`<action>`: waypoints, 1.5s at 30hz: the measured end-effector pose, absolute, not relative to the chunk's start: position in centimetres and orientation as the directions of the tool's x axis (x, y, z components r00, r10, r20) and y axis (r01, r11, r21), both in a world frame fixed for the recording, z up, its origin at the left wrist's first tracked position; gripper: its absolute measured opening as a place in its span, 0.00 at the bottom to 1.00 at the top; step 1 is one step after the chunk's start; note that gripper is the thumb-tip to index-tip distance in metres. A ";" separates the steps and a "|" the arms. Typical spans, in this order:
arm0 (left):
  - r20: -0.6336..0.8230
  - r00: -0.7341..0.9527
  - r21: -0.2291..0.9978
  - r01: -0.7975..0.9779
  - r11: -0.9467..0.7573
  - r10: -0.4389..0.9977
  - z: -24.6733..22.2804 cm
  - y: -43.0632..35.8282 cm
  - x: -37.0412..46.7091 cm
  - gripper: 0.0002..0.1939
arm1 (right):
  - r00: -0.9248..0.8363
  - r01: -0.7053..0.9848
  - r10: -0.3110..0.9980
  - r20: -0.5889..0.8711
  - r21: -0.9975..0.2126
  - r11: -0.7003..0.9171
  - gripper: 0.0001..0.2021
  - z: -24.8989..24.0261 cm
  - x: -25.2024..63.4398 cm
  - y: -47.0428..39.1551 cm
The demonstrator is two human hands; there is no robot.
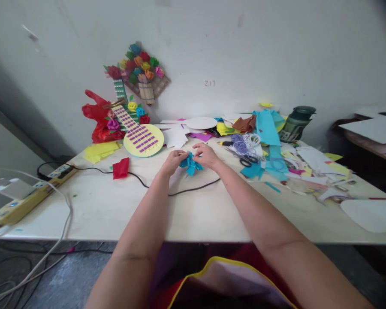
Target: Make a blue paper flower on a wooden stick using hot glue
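"Whitish wall behind, pale tabletop below. Was anything written there?"

"Small reddish characters, either 217 or Z17; I couldn't tell which."

"And the hands?"

"Both were closed on the crinkled blue paper piece, held between them near the middle of the table. The left hand pinched one side, the right hand the other."

"What lay in the way?"

"A black cable curved across just on the wearer's side of it. To the left was a folded red paper; farther back, a flat, guitar-shaped craft, pale yellow with purple strips."

"And to the right?"

"Dark-handled scissors, tangled purple and white yarn, sheer blue paper, scattered scraps and a dark green bottle, its label too blurred to read."

"Against the wall?"

"Many-coloured paper flowers above a bundle of thin sticks."
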State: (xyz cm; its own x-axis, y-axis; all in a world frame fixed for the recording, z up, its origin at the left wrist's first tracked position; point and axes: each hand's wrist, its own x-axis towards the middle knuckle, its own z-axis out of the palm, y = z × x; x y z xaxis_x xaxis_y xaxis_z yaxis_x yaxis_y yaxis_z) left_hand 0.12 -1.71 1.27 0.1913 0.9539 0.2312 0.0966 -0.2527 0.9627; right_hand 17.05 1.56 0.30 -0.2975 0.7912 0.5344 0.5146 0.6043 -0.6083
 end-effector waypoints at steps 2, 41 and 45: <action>0.222 0.198 0.967 0.084 -0.242 0.955 1.2 -1.7 0.1 0.23 | -0.300 0.486 0.805 0.512 -0.644 0.591 0.05 0.5 17.1 1.4; 0.132 0.186 0.991 -0.004 -0.134 0.974 0.8 -1.2 -0.4 0.16 | -0.299 0.258 0.837 0.459 -0.805 0.534 0.03 0.8 17.3 0.6; 0.137 0.195 0.990 0.001 -0.139 0.971 0.9 -1.2 -0.4 0.17 | -0.303 0.209 0.897 0.322 -0.896 0.392 0.04 0.9 17.7 0.4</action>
